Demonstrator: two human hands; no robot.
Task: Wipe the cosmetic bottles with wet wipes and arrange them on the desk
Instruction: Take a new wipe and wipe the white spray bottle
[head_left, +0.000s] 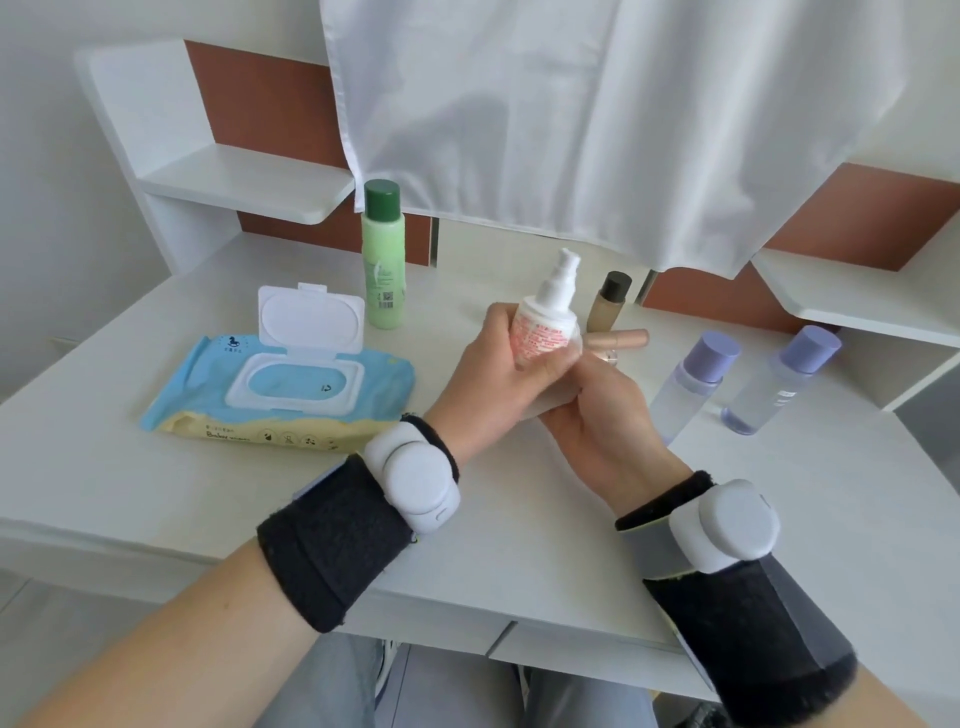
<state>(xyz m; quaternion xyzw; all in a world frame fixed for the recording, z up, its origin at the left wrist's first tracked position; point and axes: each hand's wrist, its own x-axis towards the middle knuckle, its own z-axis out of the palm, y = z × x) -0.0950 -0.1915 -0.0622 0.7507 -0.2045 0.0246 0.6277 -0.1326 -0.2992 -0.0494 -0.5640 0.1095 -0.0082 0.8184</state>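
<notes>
Pump bottle (545, 322) is being held upright above the surface (156, 493); we are gripping its body with our left hand (488, 379), fingers curled round it. Our right hand (597, 415) is curling its fingers round a wet wipe (548, 408) at the bottle's base. Wipes pack (280, 384) is lying lid-open to the left.

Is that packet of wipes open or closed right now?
Open. The wipes pack lies flat on the desk with its white flip lid standing up and back, leaving the blue oval beneath it uncovered.
</notes>
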